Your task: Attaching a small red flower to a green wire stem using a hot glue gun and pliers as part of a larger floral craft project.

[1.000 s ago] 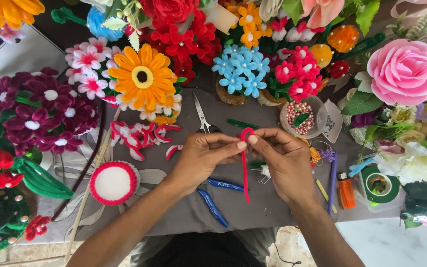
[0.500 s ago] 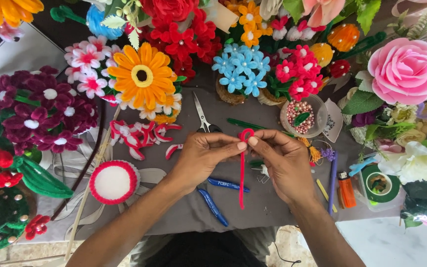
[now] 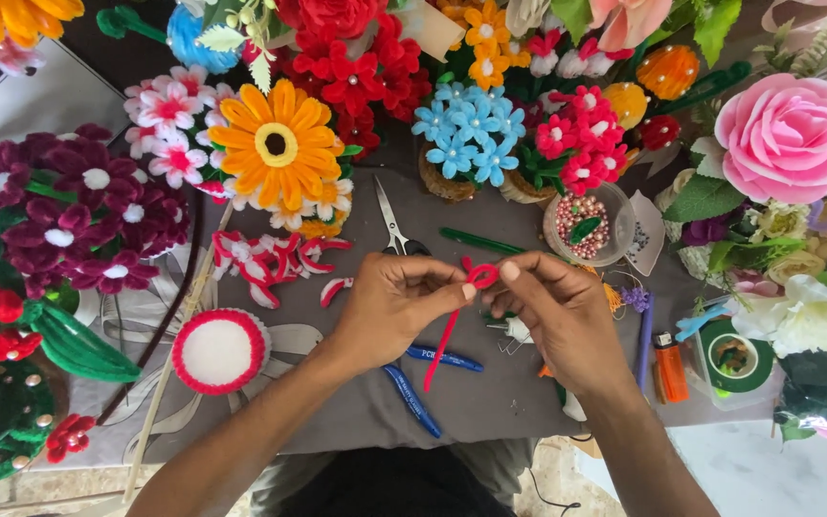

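Both hands meet over the middle of a grey cloth (image 3: 490, 402). My left hand (image 3: 390, 306) and my right hand (image 3: 557, 311) pinch a red pipe cleaner (image 3: 447, 330) between their fingertips. Its top end is curled into a small loop (image 3: 481, 275) between the two thumbs, and its straight tail hangs down toward me. Just behind the hands lie scissors (image 3: 390, 218) and a green pipe cleaner (image 3: 480, 241). Blue-handled pliers (image 3: 413, 397) lie on the cloth under my left wrist.
Pipe-cleaner flowers ring the cloth: an orange daisy (image 3: 275, 144), blue blossoms (image 3: 471, 129), dark purple flowers (image 3: 59, 206), a pink rose (image 3: 787, 139). A cup of beads (image 3: 586, 225), red-and-white petals (image 3: 270, 258), a red-rimmed white disc (image 3: 220, 351), an orange lighter (image 3: 670, 366) and green tape (image 3: 734, 354) lie nearby.
The loop at the top of the red pipe cleaner has closed tighter between my fingertips. The tail has swung a little to the left. Both hands stay in place.
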